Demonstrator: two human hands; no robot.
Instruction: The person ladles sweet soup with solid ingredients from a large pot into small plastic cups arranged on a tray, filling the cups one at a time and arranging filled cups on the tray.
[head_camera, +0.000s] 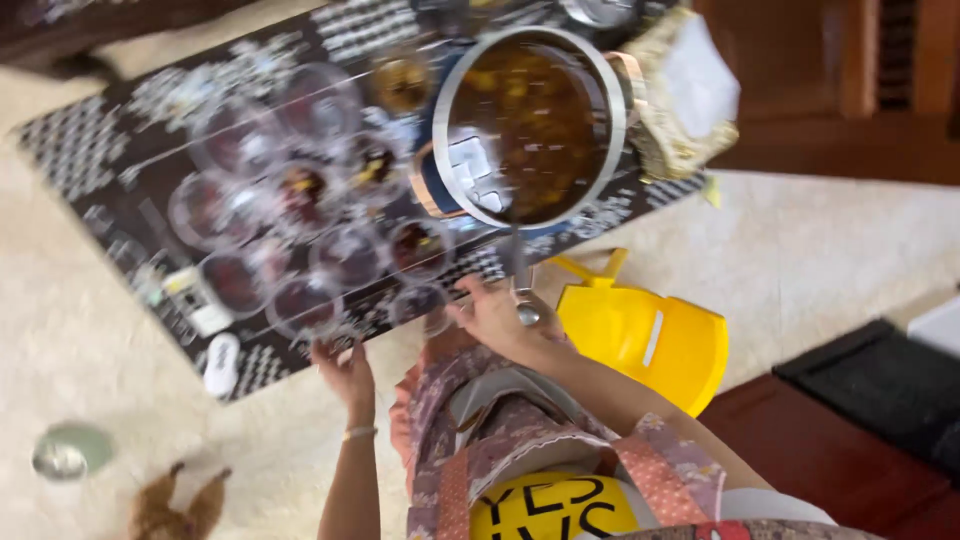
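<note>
A big steel pot (530, 125) of dark brown liquid with yellowish pieces stands on a black patterned table (120, 140). A metal ladle (520, 270) reaches from the pot's near rim toward me, and my right hand (500, 320) is shut on its handle. Several clear glass bowls (300, 195) with dark contents are set out to the left of the pot. My left hand (345, 372) rests at the table's near edge, just below one glass bowl (302, 305), touching or almost touching it. The whole view is blurred.
A yellow plastic stool (645, 335) stands on the pale floor right of my hand. A white packet on a patterned cloth (690, 95) lies beside the pot. A small white object (221, 365) sits at the table's near edge. A round lid (68, 452) lies on the floor.
</note>
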